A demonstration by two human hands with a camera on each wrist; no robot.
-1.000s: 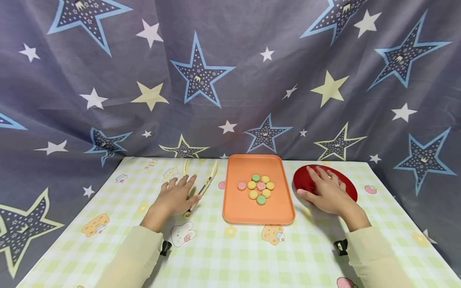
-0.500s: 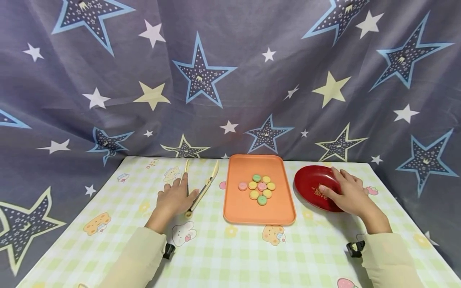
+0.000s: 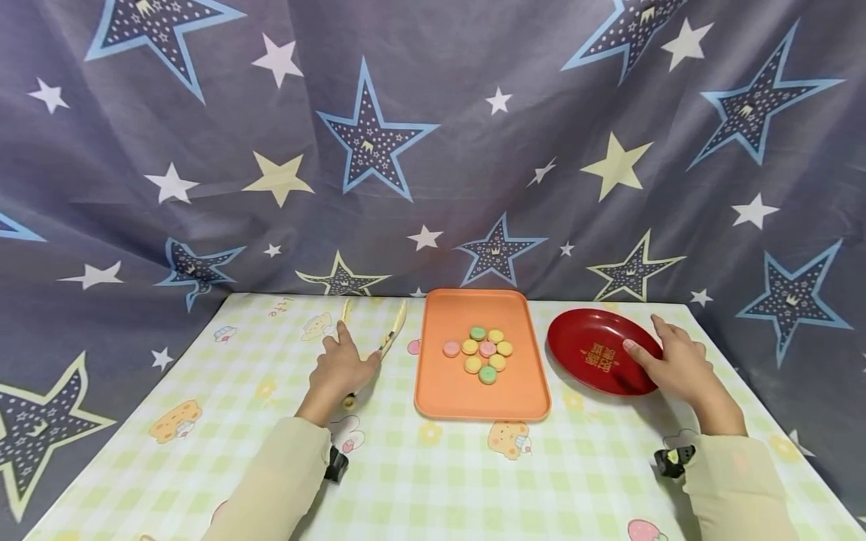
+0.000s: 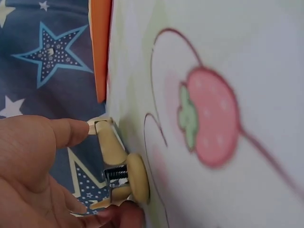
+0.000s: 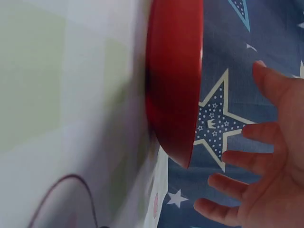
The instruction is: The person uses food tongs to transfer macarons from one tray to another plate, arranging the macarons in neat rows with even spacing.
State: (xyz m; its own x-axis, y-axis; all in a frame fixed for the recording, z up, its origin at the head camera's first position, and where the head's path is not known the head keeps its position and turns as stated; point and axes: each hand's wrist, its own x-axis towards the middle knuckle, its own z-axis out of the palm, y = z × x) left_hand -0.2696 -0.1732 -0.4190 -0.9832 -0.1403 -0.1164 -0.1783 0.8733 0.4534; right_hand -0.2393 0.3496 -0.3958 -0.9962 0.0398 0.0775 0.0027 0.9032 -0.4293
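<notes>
Cream-and-black tongs lie spread on the table left of the tray, their hinge end towards me. My left hand holds them from above, thumb on one arm and fingers on the other; in the left wrist view the spring and the round end of the tongs show. A red round plate with gold lettering lies right of the tray. Over its right edge hovers my right hand, fingers spread. In the right wrist view those fingers are apart from the plate's rim.
Between the hands lies an orange tray with several small pink, yellow and green macarons on it. The table wears a green checked cloth with cartoon prints. Behind hangs a dark star-patterned curtain.
My right hand has moved from above the plate's middle to its right edge. My left hand has shifted slightly right and its thumb and fingers have come onto the tongs.
</notes>
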